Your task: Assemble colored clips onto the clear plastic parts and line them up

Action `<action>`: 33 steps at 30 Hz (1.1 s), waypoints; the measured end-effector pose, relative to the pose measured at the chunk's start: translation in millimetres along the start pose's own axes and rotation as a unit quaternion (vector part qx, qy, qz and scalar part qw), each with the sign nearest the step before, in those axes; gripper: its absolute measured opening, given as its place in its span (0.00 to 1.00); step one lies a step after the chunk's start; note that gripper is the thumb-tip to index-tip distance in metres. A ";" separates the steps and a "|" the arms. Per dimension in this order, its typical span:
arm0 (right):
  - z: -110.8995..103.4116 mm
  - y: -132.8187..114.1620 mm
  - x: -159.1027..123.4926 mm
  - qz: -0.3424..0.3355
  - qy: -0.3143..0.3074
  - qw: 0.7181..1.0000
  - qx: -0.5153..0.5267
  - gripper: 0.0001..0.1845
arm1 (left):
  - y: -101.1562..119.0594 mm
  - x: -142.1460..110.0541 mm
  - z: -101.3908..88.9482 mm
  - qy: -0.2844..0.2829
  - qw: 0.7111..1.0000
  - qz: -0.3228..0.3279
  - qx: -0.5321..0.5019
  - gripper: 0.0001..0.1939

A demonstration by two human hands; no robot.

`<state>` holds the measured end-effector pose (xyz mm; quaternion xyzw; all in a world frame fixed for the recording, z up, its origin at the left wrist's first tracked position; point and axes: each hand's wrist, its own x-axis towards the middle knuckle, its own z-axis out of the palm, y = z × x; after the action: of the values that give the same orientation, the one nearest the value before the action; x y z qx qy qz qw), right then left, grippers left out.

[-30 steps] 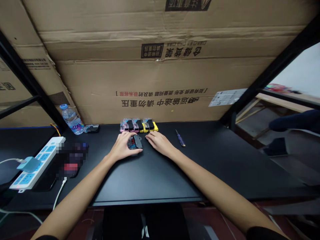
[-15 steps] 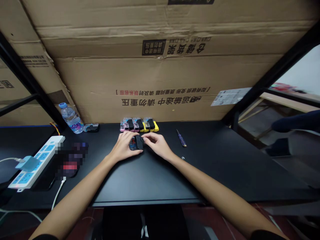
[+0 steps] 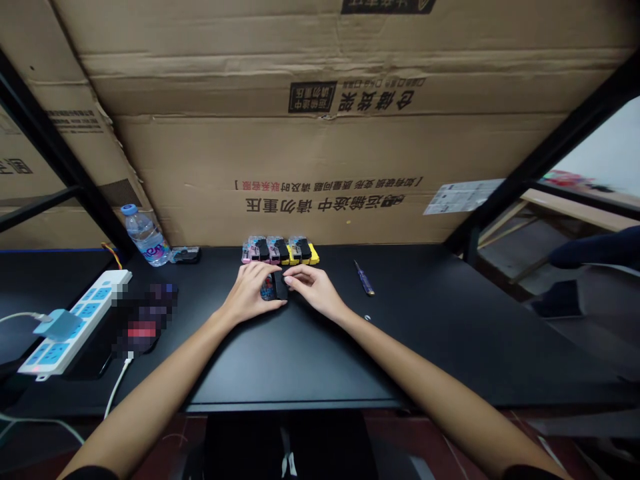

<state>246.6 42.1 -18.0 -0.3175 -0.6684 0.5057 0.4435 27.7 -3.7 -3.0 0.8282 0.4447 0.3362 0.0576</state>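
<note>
My left hand (image 3: pixel 251 292) is curled around a small plastic cartridge (image 3: pixel 268 287) on the desk, clear with red and blue inside and black at its right end. Its thumb is at the near edge and its fingers at the far edge. My right hand (image 3: pixel 313 289) has thumb and fingertips pinched at the black right end of the cartridge; whether a small part sits between them is hidden. Just behind the hands stands a row of similar cartridges, two with pink (image 3: pixel 257 249) and some with yellow (image 3: pixel 300 251).
A blue-handled screwdriver (image 3: pixel 364 279) and a tiny white piece (image 3: pixel 367 318) lie to the right. At left are a water bottle (image 3: pixel 147 236), another black cartridge (image 3: pixel 185 255), a power strip (image 3: pixel 75 323) and a phone with a cable (image 3: pixel 145 323). Cardboard (image 3: pixel 320 150) walls the back.
My right hand has gone from near the yellow cartridges to pinch at the black end. The cartridge's end, grey before, now looks black. The tiny white piece has come into view.
</note>
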 end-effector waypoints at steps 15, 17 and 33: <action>-54.1 0.8 12.3 -0.021 0.035 0.991 -0.127 0.19 | 3.7 1.0 -7.8 0.004 0.999 -0.034 -0.008 0.34; -74.4 -5.9 14.6 -0.027 0.064 0.978 -0.197 0.21 | 2.0 0.1 -10.7 0.004 0.999 -0.040 -0.005 0.34; -61.4 10.1 8.3 -0.127 -0.125 0.882 -0.436 0.14 | 4.3 -2.6 -5.4 -0.010 0.993 -0.088 -0.079 0.37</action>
<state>299.2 76.5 -19.5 -0.3250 -0.9061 0.1376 0.2333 26.4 -9.4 1.5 0.7821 0.4871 0.3559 0.1563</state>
